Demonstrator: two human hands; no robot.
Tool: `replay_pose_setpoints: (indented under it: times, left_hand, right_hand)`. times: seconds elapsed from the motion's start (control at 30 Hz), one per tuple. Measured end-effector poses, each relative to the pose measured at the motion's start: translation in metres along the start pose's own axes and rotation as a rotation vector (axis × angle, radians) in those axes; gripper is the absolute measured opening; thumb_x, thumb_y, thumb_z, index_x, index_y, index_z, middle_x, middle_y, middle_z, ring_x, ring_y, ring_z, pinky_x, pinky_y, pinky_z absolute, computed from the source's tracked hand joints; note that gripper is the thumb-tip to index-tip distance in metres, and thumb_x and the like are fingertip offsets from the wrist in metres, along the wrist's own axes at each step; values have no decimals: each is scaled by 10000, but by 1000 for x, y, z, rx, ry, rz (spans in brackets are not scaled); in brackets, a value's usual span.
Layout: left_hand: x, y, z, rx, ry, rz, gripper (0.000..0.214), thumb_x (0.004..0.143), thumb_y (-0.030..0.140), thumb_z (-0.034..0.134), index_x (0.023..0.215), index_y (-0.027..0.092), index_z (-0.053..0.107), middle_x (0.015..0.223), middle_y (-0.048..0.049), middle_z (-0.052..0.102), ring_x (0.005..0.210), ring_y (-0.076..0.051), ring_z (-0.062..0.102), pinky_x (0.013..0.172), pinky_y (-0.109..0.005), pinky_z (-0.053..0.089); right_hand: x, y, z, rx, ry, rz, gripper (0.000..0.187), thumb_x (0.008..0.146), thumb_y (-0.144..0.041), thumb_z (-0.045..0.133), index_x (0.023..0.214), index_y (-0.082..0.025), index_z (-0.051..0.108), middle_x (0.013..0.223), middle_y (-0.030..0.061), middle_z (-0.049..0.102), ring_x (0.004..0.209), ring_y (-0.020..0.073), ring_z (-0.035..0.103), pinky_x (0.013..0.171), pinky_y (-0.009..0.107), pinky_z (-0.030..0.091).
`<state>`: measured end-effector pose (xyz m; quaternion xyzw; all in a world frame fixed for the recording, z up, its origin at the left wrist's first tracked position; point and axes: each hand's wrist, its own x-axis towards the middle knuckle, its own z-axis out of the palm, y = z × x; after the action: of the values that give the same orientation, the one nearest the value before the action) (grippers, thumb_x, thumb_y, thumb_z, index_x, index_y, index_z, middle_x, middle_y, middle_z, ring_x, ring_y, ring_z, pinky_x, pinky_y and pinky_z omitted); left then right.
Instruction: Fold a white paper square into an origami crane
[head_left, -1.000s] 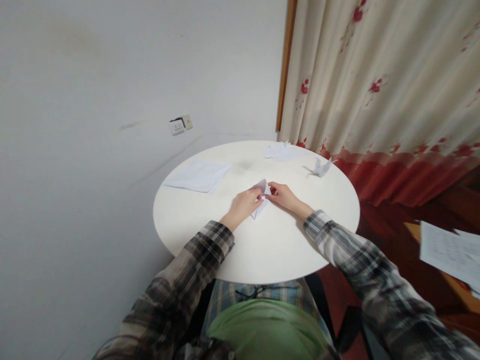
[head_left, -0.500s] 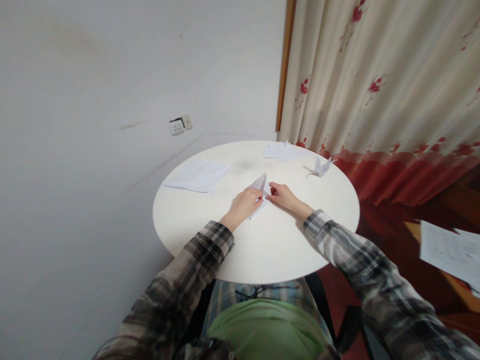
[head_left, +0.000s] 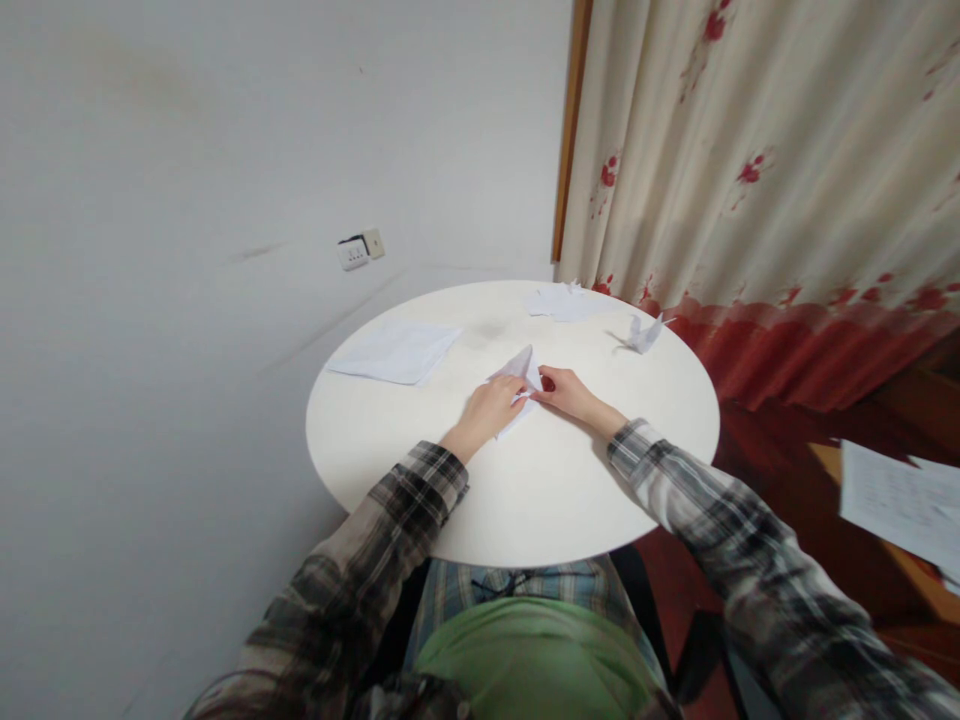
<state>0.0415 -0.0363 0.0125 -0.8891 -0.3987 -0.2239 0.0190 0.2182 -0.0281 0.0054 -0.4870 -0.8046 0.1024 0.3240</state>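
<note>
A partly folded piece of white paper [head_left: 520,362] lies on the round white table [head_left: 525,500], with one pointed flap standing up at its far end. My left hand [head_left: 491,408] rests over its left side, fingers curled down onto it and covering its middle. At the paper's right edge, my right hand [head_left: 564,390] pinches the fold between thumb and fingers. A lower corner of the paper shows below my left fingertips. The finer folds are hidden beneath my fingers.
A stack of white sheets [head_left: 397,350] lies at the table's left. Toward the back are more paper pieces [head_left: 561,302] and a folded paper crane [head_left: 643,334]. Beyond hangs a flowered curtain [head_left: 675,180]. Written sheets [head_left: 896,500] lie on a surface at the right.
Both hands stay almost in place on the folded paper. My fingers shift only very slightly along the fold.
</note>
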Motion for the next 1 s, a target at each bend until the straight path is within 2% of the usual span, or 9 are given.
replay_pose_setpoints:
  times: [0.2, 0.33, 0.8, 1.0]
  left_hand:
    - [1, 0, -1, 11, -19, 21, 177, 821, 215, 456, 946, 191, 579, 940, -49, 613, 929, -180, 544, 794, -293, 435]
    - [1, -2, 1, 36, -23, 22, 168, 806, 239, 488, 932, 186, 587, 945, -52, 605, 930, -187, 538, 781, -295, 439]
    - [1, -4, 3, 19, 1, 37, 124, 810, 214, 480, 854, 193, 594, 908, -43, 609, 906, -177, 539, 773, -280, 434]
    - [0, -2, 3, -12, 29, 34, 139, 819, 221, 473, 909, 199, 576, 931, -38, 608, 915, -174, 544, 778, -280, 436]
  right_hand:
    - [-1, -1, 2, -7, -27, -28, 303, 786, -393, 503, 599, -160, 460, 541, -41, 425, 515, 77, 341, 511, 206, 239]
    - [0, 1, 2, 3, -35, -25, 384, 806, -462, 465, 580, -153, 469, 526, -38, 420, 513, 76, 337, 505, 210, 228]
    - [1, 2, 2, -24, -45, 6, 251, 762, -309, 541, 579, -143, 502, 530, -36, 447, 517, 73, 343, 512, 204, 231]
    - [1, 3, 2, -17, -47, 9, 223, 747, -299, 555, 599, -133, 539, 540, -26, 478, 518, 74, 353, 512, 198, 243]
